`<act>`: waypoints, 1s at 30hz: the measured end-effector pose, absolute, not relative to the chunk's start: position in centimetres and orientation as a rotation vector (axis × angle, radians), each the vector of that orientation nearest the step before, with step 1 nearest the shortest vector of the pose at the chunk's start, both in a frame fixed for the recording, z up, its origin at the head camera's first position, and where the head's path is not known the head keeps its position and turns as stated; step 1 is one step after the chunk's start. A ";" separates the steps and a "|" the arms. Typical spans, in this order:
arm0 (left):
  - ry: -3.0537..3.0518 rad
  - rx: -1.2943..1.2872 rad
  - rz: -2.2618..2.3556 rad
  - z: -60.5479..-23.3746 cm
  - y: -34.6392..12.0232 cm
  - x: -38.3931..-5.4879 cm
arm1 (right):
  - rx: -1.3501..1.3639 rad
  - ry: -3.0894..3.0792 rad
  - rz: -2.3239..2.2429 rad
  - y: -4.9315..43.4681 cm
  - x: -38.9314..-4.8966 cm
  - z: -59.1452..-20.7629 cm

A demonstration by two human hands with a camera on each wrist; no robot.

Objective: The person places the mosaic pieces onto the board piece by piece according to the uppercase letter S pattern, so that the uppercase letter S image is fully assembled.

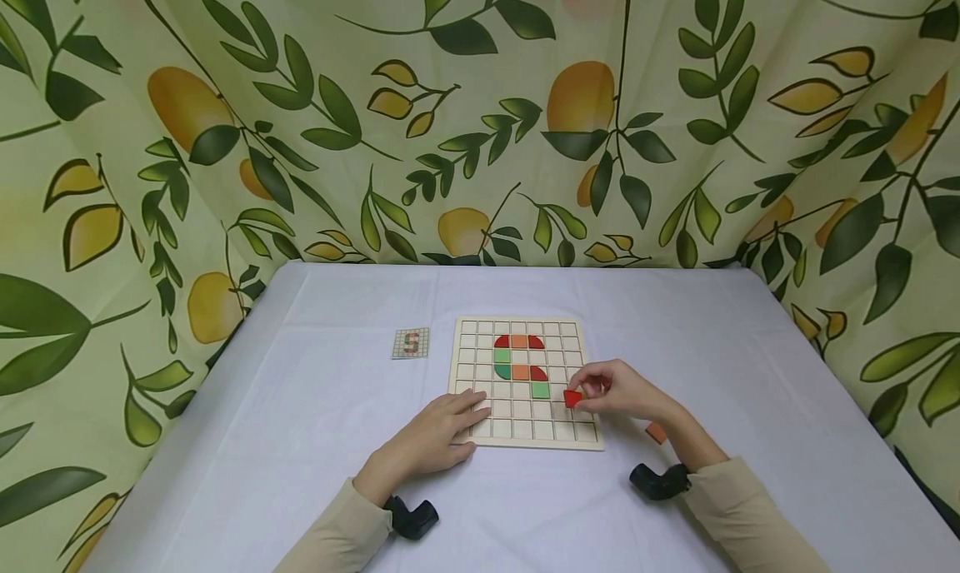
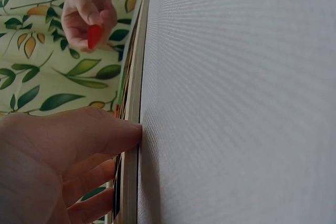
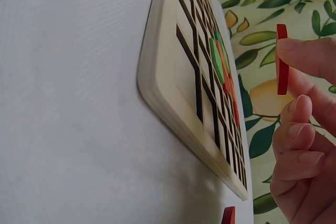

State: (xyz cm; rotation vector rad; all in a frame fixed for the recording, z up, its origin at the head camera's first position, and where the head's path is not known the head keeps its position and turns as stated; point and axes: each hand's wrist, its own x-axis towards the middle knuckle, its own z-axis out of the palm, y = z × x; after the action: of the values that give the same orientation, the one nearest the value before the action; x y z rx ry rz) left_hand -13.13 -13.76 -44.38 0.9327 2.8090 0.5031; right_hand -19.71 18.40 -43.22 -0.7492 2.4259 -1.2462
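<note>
A square wooden grid board (image 1: 528, 445) lies on the white table. Red, orange and green flat tiles fill some of its cells, among them an orange tile (image 1: 519, 341) and a light green tile (image 1: 540, 390). My left hand (image 1: 431, 431) rests on the board's near left corner, fingers extended over the cells and thumb (image 2: 123, 134) against the near edge. Above the board's right side, my right hand (image 1: 622, 390) pinches a red tile (image 3: 282, 59) between thumb and finger. That tile is held up on edge, apart from the board.
A small printed card (image 1: 410, 343) with a coloured grid pattern lies left of the board. One loose orange tile (image 1: 656, 433) is on the tablecloth under the right forearm. Leaf-patterned cloth (image 1: 480, 140) hangs behind the table and along its sides.
</note>
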 end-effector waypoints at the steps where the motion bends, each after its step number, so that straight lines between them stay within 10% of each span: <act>1: 2.809 0.933 0.501 -44.4 -13.8 -13.1 | -0.752 2.430 -1.242 18.3 -19.7 -43.3; 30: 2.806 0.941 0.493 -44.6 -13.8 -13.3 | -0.699 2.479 -1.162 15.6 -20.1 -44.2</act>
State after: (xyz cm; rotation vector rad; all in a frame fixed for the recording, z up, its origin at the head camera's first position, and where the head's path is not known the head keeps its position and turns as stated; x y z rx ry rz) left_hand -13.31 -13.82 -44.63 0.9415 2.8061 0.4932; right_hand -20.09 15.63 -44.21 -0.6995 2.4791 -1.1620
